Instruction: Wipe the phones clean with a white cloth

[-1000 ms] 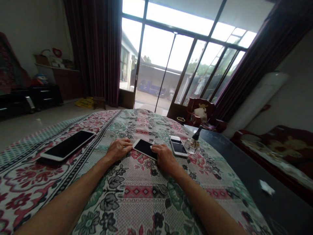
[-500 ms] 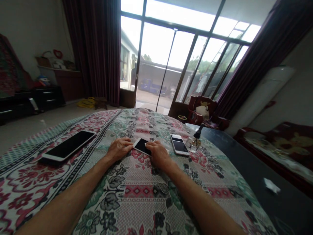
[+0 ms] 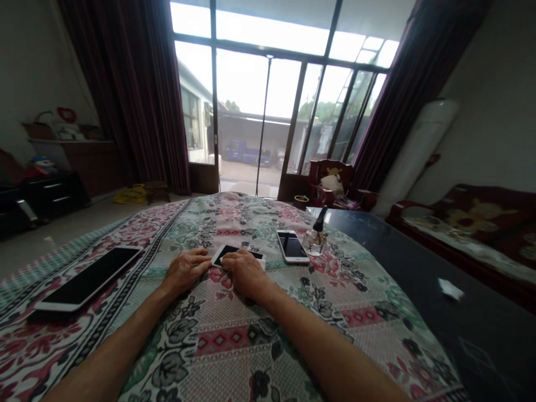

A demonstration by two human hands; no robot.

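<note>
A white-framed smartphone with a dark screen lies at the middle of the flowered tablecloth. The fingertips of my left hand rest against its left end, steadying it. Over the screen lies my right hand, its fingers bent and pressed down. A white patch shows beside that hand; whether it is a wipe or the phone's edge I cannot tell. To the right lies a second white smartphone, with a clear bottle with a black top beside it. A larger white-framed tablet lies at the left.
A dark tabletop extends to the right, with a crumpled white scrap on it. Beyond the table stand a carved wooden chair and a wooden sofa. Glass doors face me.
My right hand has slid leftward over the phone's screen, uncovering its right end. My left hand stays at the phone's left end. The whole view has turned to the right and levelled.
</note>
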